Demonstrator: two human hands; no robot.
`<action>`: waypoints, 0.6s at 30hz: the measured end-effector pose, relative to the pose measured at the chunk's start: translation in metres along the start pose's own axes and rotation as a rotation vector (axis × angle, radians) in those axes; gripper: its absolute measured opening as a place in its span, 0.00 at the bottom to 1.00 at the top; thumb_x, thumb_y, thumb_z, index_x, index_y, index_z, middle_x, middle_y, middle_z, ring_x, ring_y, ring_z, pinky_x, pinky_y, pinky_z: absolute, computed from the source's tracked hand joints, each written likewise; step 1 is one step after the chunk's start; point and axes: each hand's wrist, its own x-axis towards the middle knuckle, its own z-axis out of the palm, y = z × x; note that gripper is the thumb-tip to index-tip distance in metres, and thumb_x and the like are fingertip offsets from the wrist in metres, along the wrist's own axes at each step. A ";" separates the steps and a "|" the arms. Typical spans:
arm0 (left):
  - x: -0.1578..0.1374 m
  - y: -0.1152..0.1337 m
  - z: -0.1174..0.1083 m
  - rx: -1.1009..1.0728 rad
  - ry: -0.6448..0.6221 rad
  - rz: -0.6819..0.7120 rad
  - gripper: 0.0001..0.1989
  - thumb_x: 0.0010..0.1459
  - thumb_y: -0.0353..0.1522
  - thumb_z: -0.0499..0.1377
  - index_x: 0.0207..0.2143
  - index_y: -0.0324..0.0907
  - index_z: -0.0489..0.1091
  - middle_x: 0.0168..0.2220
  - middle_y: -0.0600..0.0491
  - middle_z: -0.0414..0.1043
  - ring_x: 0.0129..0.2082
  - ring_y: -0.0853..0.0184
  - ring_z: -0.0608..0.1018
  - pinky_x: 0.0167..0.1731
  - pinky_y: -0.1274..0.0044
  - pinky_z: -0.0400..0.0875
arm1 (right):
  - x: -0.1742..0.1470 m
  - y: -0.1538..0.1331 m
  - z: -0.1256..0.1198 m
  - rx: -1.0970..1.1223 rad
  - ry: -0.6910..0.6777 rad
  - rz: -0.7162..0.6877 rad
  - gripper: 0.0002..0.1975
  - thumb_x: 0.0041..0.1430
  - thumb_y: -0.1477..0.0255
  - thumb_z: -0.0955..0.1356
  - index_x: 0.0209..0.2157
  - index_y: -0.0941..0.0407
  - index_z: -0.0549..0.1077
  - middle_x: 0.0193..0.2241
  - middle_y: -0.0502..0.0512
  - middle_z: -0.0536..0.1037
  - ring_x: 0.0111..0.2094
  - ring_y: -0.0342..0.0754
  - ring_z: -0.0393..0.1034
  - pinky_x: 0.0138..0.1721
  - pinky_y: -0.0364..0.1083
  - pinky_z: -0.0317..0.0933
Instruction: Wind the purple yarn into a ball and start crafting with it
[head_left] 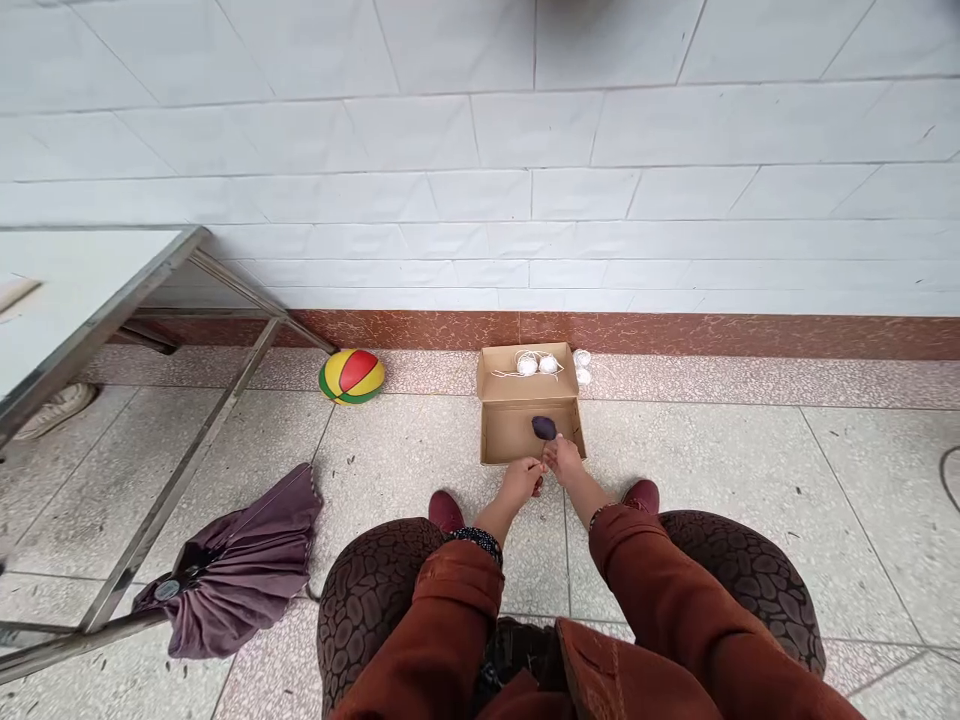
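Observation:
An open brown cardboard box (495,432) lies on the floor in front of my feet, its lid folded back toward the wall. My left hand (521,480) is at the box's front edge with its fingers pinched together; what they hold is too small to make out. Right beside it, my right hand (565,464) is closed, its fingers close to the left fingertips. A dark purple oval thing, perhaps a ball of yarn (544,428), shows at the right fingers, over the box. Two white yarn balls (528,365) with loose strands rest in the lid.
More white balls (583,367) sit beside the lid. A striped ball (352,377) rests near the wall at left. A folded purple umbrella (247,575) lies by the metal-framed table (97,290). My red shoes (447,510) flank the box. A cable (951,475) shows at far right.

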 end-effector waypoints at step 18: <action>-0.124 0.079 -0.046 -0.634 -0.075 0.383 0.14 0.49 0.37 0.72 0.35 0.37 0.78 0.37 0.49 0.78 0.38 0.69 0.79 0.44 0.75 0.73 | -0.112 -0.075 -0.010 -0.478 -0.693 -0.646 0.26 0.62 0.44 0.63 0.34 0.55 0.72 0.23 0.47 0.68 0.28 0.45 0.63 0.38 0.46 0.63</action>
